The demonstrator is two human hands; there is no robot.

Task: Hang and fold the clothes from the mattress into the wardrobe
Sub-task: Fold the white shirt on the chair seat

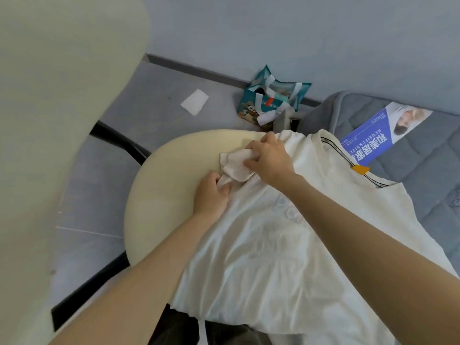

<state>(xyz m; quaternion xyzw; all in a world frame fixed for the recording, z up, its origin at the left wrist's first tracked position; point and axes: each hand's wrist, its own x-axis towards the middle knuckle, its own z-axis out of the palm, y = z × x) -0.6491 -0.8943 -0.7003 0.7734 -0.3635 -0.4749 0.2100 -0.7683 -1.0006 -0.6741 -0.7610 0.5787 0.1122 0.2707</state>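
A white T-shirt (286,245) with a black-trimmed collar and an orange tag lies spread over a cream chair seat (174,185) and my lap. A small crumpled pinkish-white garment (235,164) sits at the shirt's upper left edge on the seat. My left hand (210,196) pinches the lower end of that small garment. My right hand (267,159) lies on its right side, fingers curled over the cloth. The grey quilted mattress (410,175) lies to the right, partly under the shirt.
The cream chair back (49,120) fills the left side. A teal shopping bag (271,98) stands by the wall, and a white paper (194,102) lies on the grey floor. A blue printed leaflet (378,130) rests on the mattress. Black chair legs (119,140) stick out below the seat.
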